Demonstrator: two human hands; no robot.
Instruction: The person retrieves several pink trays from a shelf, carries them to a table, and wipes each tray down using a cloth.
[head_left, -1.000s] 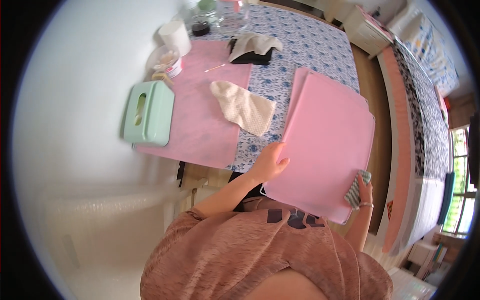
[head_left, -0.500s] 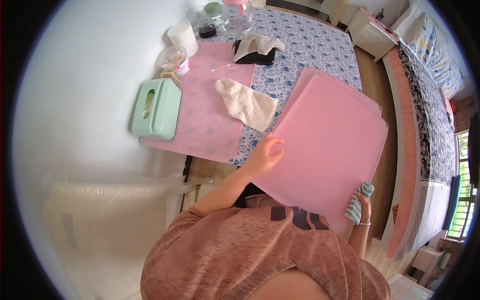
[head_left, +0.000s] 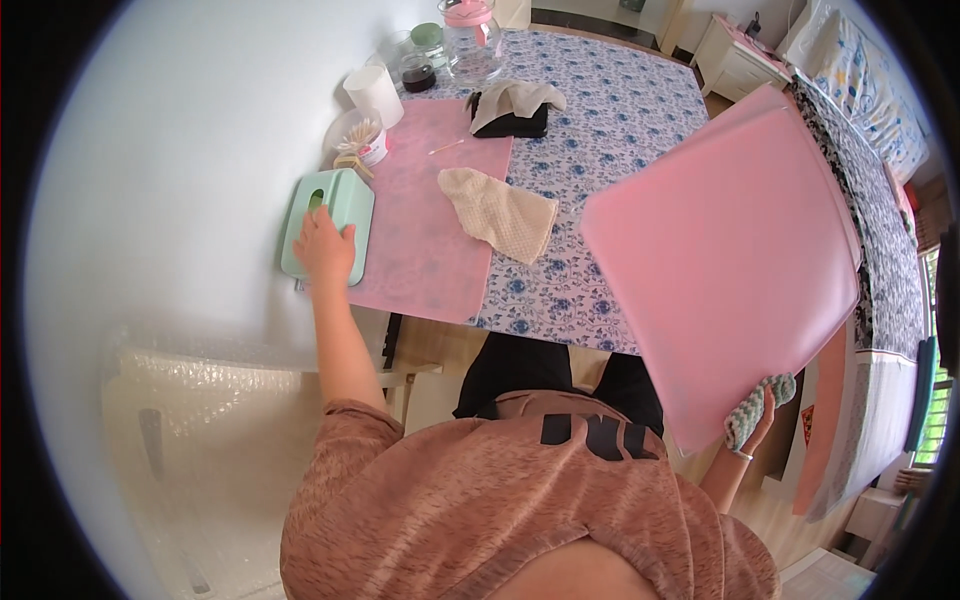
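Observation:
My left hand lies over the mint-green tissue box at the left, fingers stretched out near its slot, thumb apart. My right hand is closed round a green-and-white zigzag cloth and the lower right edge of the pink translucent mats. These mats are stacked, at least two, and held tilted off the table's right side. A cream waffle-textured cloth lies across the edge of another pink mat on the table.
A blue-flowered cloth covers the table. Along the wall stand a cotton-swab tub, a white cup, a dark-filled jar and a glass pitcher. One loose swab lies near a black box with tissue. A plastic-wrapped chair is at left.
My left hand has left the stacked mats and moved left onto the tissue box. My right hand has swung the mats and zigzag cloth to the right, away from the table's front.

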